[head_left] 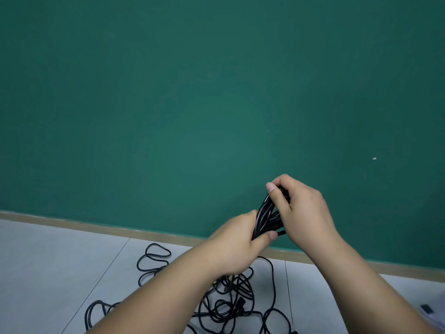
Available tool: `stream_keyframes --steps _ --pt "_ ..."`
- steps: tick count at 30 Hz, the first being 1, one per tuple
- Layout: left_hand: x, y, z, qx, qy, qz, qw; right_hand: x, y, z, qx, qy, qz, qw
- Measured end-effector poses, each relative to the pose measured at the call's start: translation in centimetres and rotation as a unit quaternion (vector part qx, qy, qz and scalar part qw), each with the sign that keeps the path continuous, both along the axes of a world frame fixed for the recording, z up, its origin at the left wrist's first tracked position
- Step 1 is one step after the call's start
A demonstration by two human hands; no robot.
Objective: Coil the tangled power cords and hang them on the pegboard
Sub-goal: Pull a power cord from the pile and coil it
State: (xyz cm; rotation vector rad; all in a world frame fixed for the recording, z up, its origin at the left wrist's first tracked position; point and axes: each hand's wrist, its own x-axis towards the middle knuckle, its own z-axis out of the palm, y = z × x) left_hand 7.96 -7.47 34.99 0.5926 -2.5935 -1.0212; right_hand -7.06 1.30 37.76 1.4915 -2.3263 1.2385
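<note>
Tangled cords (pixel 231 307) are lying near; left hand (pixel 236 251) and right hand (pixel 305 213) are clenching coiled bundle (pixel 265 218); trailing strand (pixel 273 273) risks snagging there, loosening loops.

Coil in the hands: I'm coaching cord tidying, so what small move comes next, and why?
Probably draw one more loop into the coil. Both the left hand and right hand grip it, yet a strand seems to trail down to the tangle on the floor.
</note>
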Motion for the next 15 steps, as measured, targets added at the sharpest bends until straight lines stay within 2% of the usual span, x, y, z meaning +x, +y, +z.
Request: stream_keyframes --steps 2,5,9,12,15 --pt "0.3 -0.2 0.0 0.013 0.005 0.001 1.000 -0.2 0.0 0.1 0.004 0.043 0.012 0.999" --pt "0.3 -0.3 -0.2 0.043 0.023 -0.007 0.999 -0.3 -0.1 0.1 -0.003 0.043 0.031 0.999" --pt "0.2 0.0 -0.5 0.129 0.062 -0.028 0.989 0.4 -0.6 -0.3 -0.058 -0.098 0.064 0.991" --pt "0.1 -0.1 -0.5 0.141 0.068 -0.029 0.987 0.8 -1.1 -0.8 -0.103 -0.193 0.085 0.972" --pt "-0.1 -0.2 -0.6 0.115 0.056 -0.025 0.991 0.8 -1.5 -1.4 -0.114 -0.200 0.084 0.969"
